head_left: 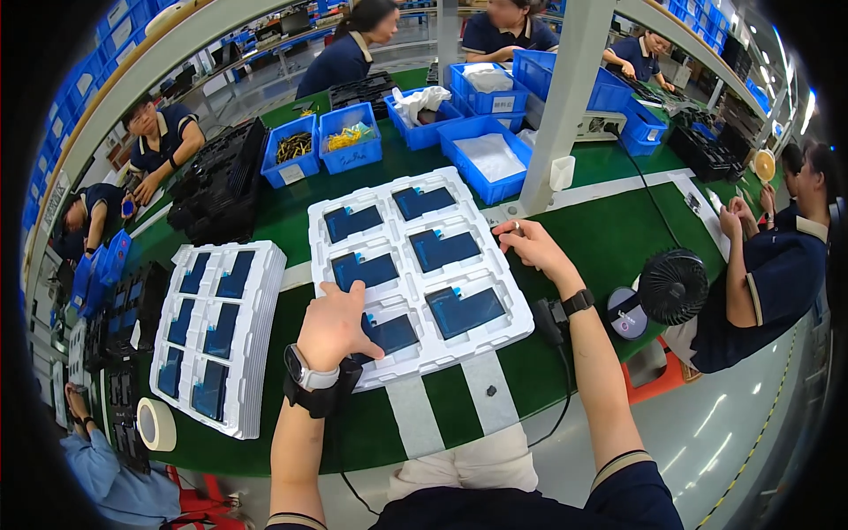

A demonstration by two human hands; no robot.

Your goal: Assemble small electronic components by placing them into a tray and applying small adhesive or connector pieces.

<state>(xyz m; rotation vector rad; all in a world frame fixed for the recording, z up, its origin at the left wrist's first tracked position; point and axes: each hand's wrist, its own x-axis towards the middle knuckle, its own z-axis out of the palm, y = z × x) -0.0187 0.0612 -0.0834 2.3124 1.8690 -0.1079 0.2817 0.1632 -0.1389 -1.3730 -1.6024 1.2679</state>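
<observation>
Green bench [614, 230] — surface showing between white tray [408, 300] and black fan [673, 285]; tray near bench's front edge. My left hand [331, 327] spread wide, thumb over lower-left dark panel [397, 334] in tray. My right hand [537, 252] at tray's right edge — can't tell whether gripping. Blue bin [468, 94] bears printed label [503, 104].

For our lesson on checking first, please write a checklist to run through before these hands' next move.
1. Front tray full: ok, six dark panels show.
2. Left hand clear of panels: not ok, it overlaps the lower-left panel.
3. Right hand gripping the tray: cannot tell, though at its right edge.
4. Tray stack apart from front tray: ok, gap shows.
5. Tape roll off the trays: ok, beside the stack.
</observation>
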